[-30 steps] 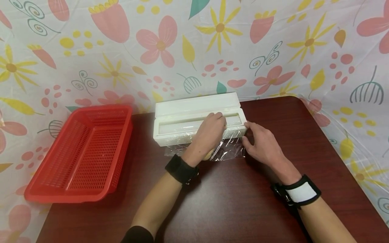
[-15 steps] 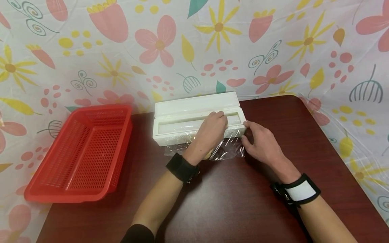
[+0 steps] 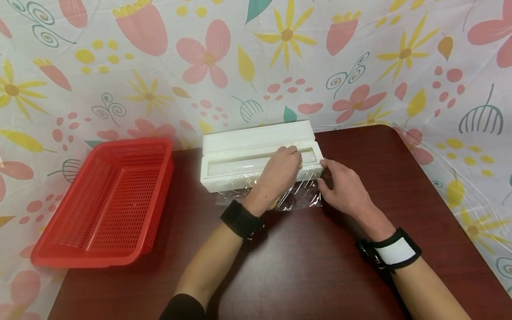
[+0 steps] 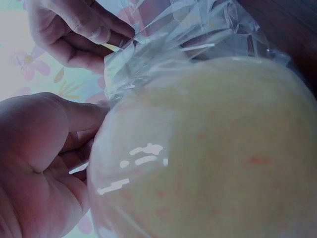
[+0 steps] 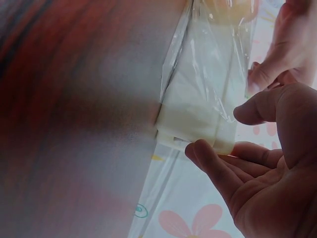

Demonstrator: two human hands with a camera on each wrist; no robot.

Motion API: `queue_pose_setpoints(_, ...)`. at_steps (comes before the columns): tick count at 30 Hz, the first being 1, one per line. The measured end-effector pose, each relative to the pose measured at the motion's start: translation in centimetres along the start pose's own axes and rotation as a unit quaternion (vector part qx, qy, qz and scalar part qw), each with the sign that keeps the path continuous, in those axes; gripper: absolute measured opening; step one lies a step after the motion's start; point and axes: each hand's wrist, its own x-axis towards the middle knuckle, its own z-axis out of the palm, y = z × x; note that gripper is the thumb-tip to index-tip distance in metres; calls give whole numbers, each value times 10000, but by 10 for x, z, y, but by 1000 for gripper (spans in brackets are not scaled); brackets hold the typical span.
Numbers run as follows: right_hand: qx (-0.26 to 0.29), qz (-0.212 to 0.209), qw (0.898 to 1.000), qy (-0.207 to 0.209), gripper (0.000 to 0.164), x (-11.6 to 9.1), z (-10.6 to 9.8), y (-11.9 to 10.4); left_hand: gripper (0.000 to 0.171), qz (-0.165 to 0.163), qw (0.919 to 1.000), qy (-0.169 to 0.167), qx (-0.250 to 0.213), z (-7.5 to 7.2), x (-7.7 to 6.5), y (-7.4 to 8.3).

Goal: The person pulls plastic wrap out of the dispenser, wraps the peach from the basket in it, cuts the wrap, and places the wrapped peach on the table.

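Note:
A long white box of cling film lies near the back of the table with its lid raised and a white roll inside. Clear film hangs over its front onto the table. My left hand has curled fingers at the box's front edge, right of middle; its fingertips are hidden. Under the left wrist, a pale yellow round thing with reddish flecks, perhaps a fruit, lies beneath the film, mostly covered in the head view. My right hand holds the box's right end between thumb and fingers.
A red perforated plastic basket stands on the left of the dark reddish table. Behind the table hangs a white cloth with a flower pattern, close to the box's raised lid.
My left hand has shifted slightly right along the box's front edge. The right hand stays at the box's end.

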Motion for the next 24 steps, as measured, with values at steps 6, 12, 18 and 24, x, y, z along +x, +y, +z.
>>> queue_pose_setpoints(6, 6, 106, 9999, -106, 50, -2, 0, 0, 9, 34, 9999, -52, -134, 2, 3, 1)
queue_pose_setpoints(12, 11, 119, 9999, -101, 51, -2, 0, 0, 10, 68, 9998, -26, -195, 3, 5, 3)
queue_pose_setpoints(18, 33, 50, 10000, -18, 50, -1, 1, 1, 9, 194, 9997, 58, -125, 3, 8, 5)
queue_pose_setpoints(24, 53, 14, 10000, 50, 50, 1, 1, 2, 10, 214, 9997, 33, -88, 4, 12, 6)
